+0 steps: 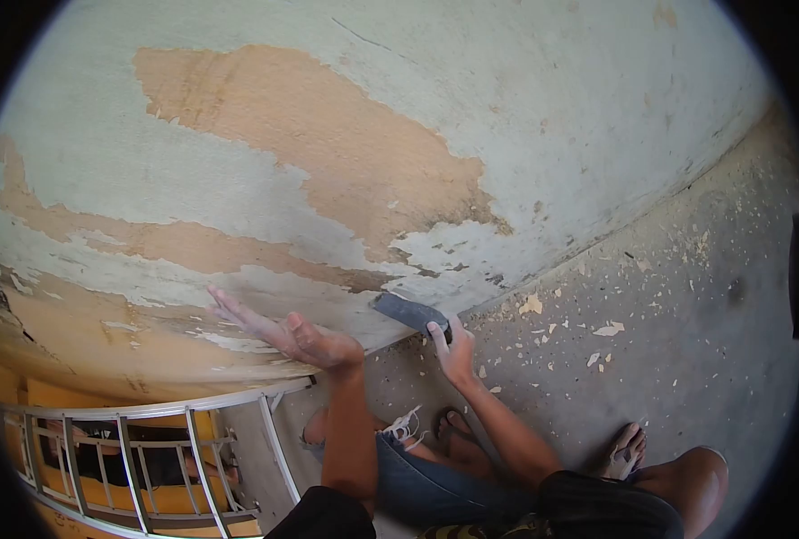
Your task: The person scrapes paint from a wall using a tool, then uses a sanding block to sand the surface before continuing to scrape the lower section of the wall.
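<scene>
My right hand [454, 350] grips a dark grey flat scraper [410, 312] by its near end, thumb on top. The scraper's far edge meets the low part of the wall [543, 99], beside a patch of flaking paint [453, 260]. My left hand [296, 340] is held up close to the wall with its fingers stretched out and holds nothing. Pale dust covers its fingers and palm. Large areas of pale green paint are gone, leaving an orange-tan layer [328, 135] bare.
An aluminium ladder [157, 411] stands at lower left, with another person [103, 440] partly visible behind its rungs. Paint flakes [609, 329] litter the grey concrete floor [687, 359]. My sandalled feet [627, 449] and bent knees are near the bottom edge.
</scene>
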